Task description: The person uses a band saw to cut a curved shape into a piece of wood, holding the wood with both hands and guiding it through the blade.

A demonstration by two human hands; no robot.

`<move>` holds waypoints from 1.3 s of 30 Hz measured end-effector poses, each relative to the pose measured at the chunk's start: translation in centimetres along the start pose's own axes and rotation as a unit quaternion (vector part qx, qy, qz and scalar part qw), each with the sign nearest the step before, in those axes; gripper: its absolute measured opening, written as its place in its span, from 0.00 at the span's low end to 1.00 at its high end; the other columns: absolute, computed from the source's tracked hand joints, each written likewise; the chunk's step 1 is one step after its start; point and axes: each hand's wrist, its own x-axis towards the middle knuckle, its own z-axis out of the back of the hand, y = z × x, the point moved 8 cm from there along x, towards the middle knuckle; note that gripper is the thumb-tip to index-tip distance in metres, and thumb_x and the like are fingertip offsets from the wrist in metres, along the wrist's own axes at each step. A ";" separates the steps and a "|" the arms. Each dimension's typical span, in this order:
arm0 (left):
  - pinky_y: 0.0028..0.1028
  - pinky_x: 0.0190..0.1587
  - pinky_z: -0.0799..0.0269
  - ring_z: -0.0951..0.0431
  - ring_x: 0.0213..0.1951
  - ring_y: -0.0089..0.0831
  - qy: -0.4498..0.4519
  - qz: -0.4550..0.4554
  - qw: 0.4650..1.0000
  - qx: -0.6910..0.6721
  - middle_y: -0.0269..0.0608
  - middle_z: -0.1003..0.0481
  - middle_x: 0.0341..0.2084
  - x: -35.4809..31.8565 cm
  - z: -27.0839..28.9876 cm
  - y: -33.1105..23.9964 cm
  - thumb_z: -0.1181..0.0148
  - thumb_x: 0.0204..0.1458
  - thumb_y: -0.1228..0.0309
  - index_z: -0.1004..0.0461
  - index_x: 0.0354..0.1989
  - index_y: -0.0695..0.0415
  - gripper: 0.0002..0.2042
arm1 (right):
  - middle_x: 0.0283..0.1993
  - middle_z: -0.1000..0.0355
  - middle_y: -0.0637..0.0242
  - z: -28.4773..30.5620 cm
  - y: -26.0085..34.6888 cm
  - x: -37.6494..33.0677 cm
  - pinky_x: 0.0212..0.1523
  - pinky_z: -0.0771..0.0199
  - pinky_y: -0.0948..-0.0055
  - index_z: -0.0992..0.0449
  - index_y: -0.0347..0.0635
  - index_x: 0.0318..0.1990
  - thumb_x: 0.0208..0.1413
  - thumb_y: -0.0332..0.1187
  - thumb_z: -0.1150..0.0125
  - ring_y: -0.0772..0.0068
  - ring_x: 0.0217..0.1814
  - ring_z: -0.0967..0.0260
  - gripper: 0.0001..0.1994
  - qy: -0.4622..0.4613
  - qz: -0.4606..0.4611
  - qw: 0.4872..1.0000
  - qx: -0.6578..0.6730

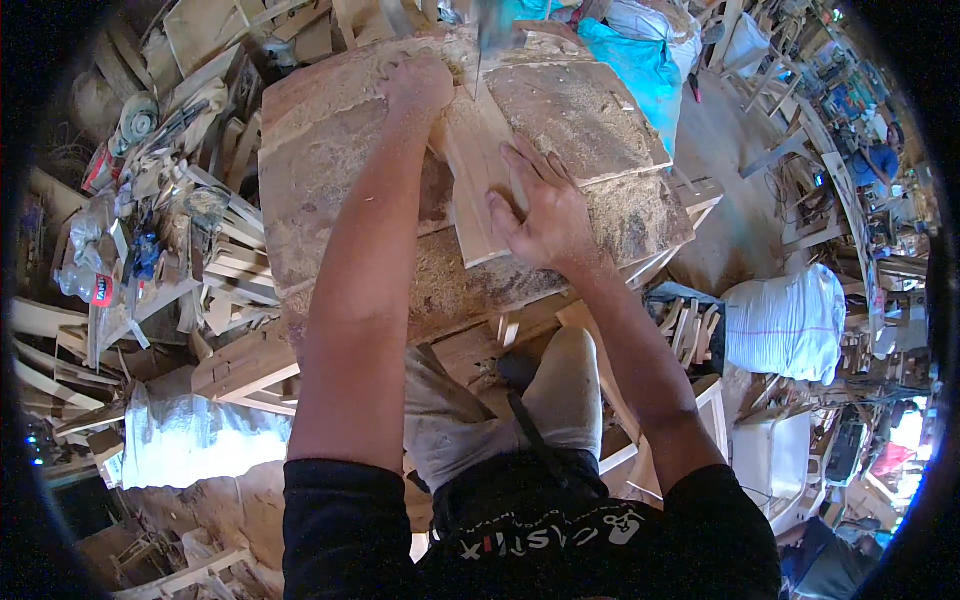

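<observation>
A long pale wooden board (478, 180) lies on a sawdust-covered wooden work table (330, 160), pointing away from me. Its far end meets a thin upright saw blade (477, 82), which hangs from a blurred machine part. My right hand (545, 212) rests on the board's right side, with the thumb spread over the wood and the fingers stretched forward. Left of the blade, my left hand (415, 82) is set down at the far part of the table, beside the board's far end. Its fingers point left and look spread on the surface, partly hidden by the hand's back.
Scrap wood (235, 250) is heaped along the left, with a plastic bottle (85, 285) among it. A blue sack (630, 75) stands beyond the table's right corner. Further right are a white woven sack (785, 325) and a white container (772, 455). Another person (875, 165) is at far right.
</observation>
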 end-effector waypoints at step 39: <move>0.58 0.68 0.41 0.39 0.70 0.62 0.010 0.015 1.000 0.016 0.57 0.39 0.71 1.0 0.7 -0.5 0.50 0.61 0.64 0.30 0.67 0.58 0.25 | 0.66 0.33 0.39 -0.4 -0.6 1.1 0.70 0.36 0.45 0.30 0.32 0.64 0.58 0.39 0.38 0.37 0.65 0.31 0.29 -0.019 -0.006 1.000 -0.014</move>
